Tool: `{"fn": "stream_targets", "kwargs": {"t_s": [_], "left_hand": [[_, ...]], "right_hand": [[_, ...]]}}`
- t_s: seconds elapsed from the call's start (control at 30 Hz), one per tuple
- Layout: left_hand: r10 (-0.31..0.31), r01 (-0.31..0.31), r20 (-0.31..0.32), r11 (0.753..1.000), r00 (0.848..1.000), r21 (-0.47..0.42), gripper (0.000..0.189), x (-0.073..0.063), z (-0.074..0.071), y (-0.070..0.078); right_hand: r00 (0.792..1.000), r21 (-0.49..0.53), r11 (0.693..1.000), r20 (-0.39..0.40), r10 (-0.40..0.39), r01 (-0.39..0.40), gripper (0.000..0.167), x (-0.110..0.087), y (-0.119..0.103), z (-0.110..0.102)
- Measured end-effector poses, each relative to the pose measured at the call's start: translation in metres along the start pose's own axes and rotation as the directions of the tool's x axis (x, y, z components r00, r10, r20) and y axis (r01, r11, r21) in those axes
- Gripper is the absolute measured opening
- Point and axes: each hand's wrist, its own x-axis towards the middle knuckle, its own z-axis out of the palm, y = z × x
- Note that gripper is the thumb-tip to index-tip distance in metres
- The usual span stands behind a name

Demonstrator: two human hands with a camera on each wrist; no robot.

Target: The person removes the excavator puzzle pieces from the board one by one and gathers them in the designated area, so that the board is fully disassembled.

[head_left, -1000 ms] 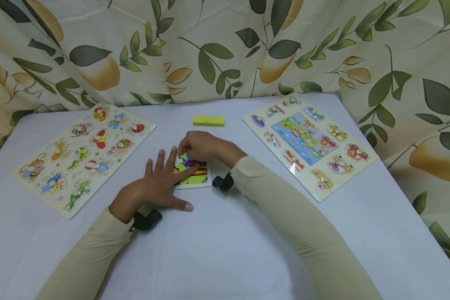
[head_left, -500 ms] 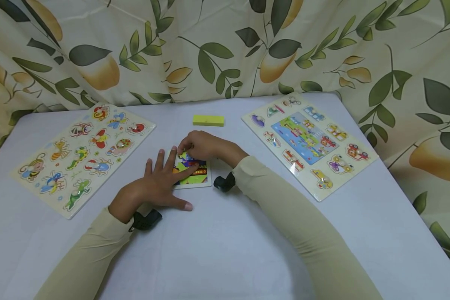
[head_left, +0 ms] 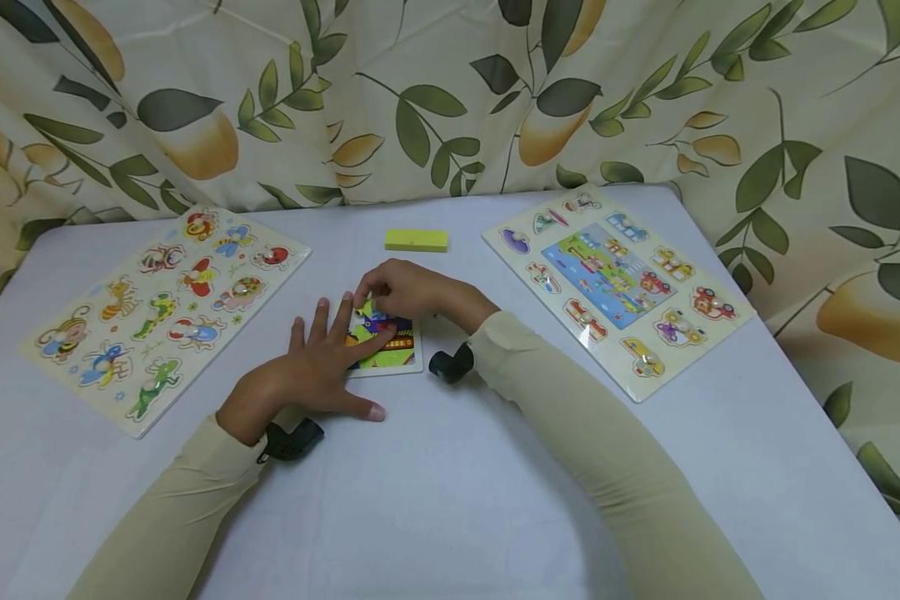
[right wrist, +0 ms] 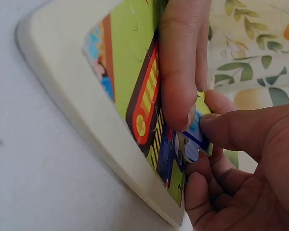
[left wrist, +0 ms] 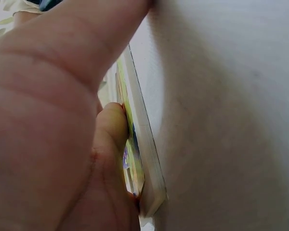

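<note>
A small jigsaw puzzle (head_left: 392, 360) in a white frame lies on the table before me. My left hand (head_left: 311, 367) rests spread over its left side, the index finger reaching across the picture. In the left wrist view, the puzzle's pale edge (left wrist: 143, 130) shows beyond the thumb. At the puzzle's far side my right hand (head_left: 408, 292) pinches a jigsaw piece (right wrist: 197, 137) between thumb and fingers. The right wrist view shows that piece tilted up from the picture, its rounded tab visible. A left-hand finger (right wrist: 178, 91) lies beside it. The hands hide much of the puzzle.
A yellow-green block (head_left: 417, 241) lies behind the puzzle. To the left is a board of insect shapes (head_left: 142, 350); to the right, a board of vehicle shapes (head_left: 630, 379). A white cloth (head_left: 390, 508) covers the table, and a leaf-patterned curtain (head_left: 435, 50) hangs behind.
My right hand has risen slightly and shifted a little away from the puzzle's picture, and more of the piece under its fingers shows. The left hand stays in place.
</note>
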Motion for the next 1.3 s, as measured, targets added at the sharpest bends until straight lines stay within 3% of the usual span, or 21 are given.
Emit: {"fn": "stream_targets", "kwargs": {"t_s": [0.5, 0.67, 0.93, 1.3], "left_hand": [[0.004, -0.004, -0.011, 1.000, 1.000, -0.003, 0.111, 0.0005, 0.0023, -0.0011], [0.007, -0.007, -0.011, 1.000, 1.000, -0.007, 0.111, 0.0009, 0.0029, -0.0017], [0.002, -0.002, -0.004, 1.000, 1.000, -0.003, 0.111, 0.0013, 0.0027, -0.0012], [0.005, -0.005, -0.016, 1.000, 1.000, -0.019, 0.111, 0.0007, 0.0019, -0.0009]], "right_hand": [[0.999, 0.005, 1.000, -0.044, 0.026, -0.026, 0.022, -0.0034, 0.0015, -0.0021], [0.999, 0.047, 0.999, -0.045, 0.013, -0.011, 0.022, -0.0040, 0.0050, -0.0038], [0.997, 0.151, 0.987, -0.053, 0.056, -0.048, 0.021, -0.0063, 0.0064, -0.0042], [0.993, 0.162, 0.987, -0.111, 0.029, -0.011, 0.021, -0.0044, 0.0076, -0.0026]]}}
